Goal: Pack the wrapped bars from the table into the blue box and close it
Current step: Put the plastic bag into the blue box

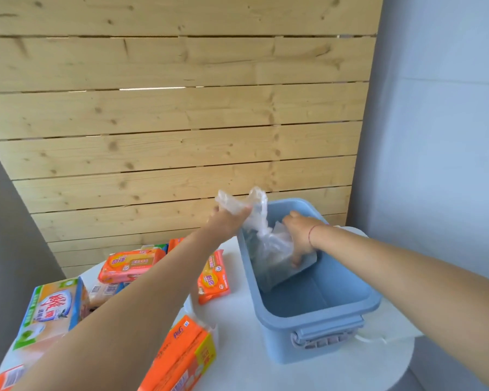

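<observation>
The blue box [316, 311] stands open on the round white table [237, 356], a grey latch on its near end. My left hand [226, 221] grips the top of a clear plastic bag [263, 235] above the box's far left rim. My right hand [302, 235] reaches inside the box and holds a flat grey-blue item [291, 273] that the bag partly covers. Orange wrapped bars lie left of the box: one [130, 263] at the back, one [212, 277] beside the box wall, one pack [181, 356] near the front.
A larger blue-and-green pack [51, 309] lies at the table's left edge. A white flat piece, possibly the lid [390, 328], rests under or beside the box's right side. A slatted wooden panel [181, 108] rises behind the table.
</observation>
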